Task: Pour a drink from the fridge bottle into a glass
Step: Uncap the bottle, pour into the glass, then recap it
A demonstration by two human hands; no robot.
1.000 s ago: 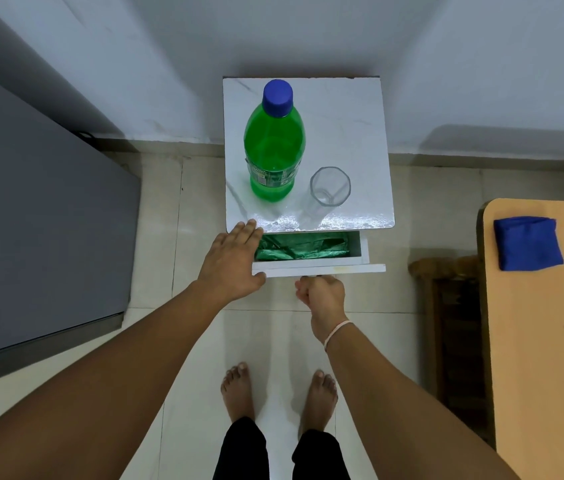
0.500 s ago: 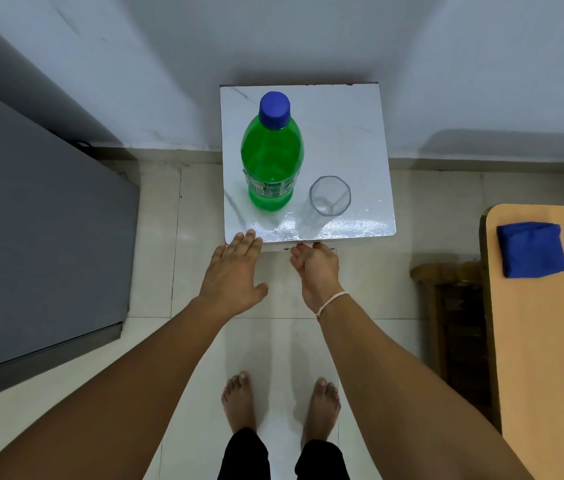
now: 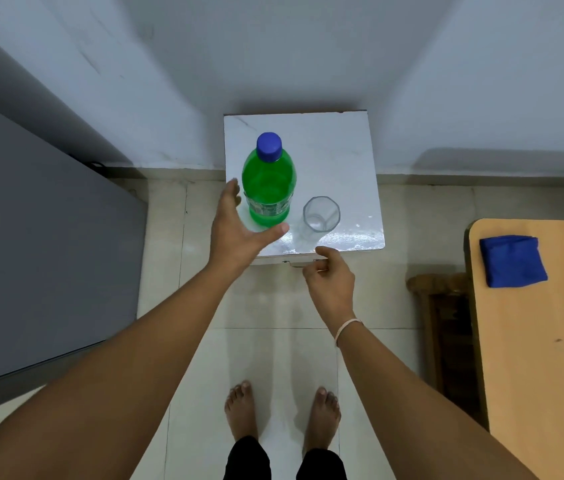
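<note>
A green plastic bottle (image 3: 268, 188) with a blue cap (image 3: 269, 147) stands upright on a small white cabinet top (image 3: 336, 150). An empty clear glass (image 3: 321, 214) stands just right of it, near the front edge. My left hand (image 3: 239, 226) is open, fingers spread around the bottle's lower left side, thumb in front of its base; it is close to the bottle but not closed on it. My right hand (image 3: 330, 275) hangs below the cabinet's front edge with fingers loosely curled, holding nothing.
The grey fridge (image 3: 38, 244) fills the left. A wooden table (image 3: 543, 341) with a folded blue cloth (image 3: 512, 260) is at the right, a dark wooden chair (image 3: 443, 306) beside it. My bare feet (image 3: 284, 410) stand on pale floor tiles.
The cabinet drawer went from open to closed. My left hand rose from the front edge and spread around the bottle. My right hand let go of the drawer front and drew back slightly.
</note>
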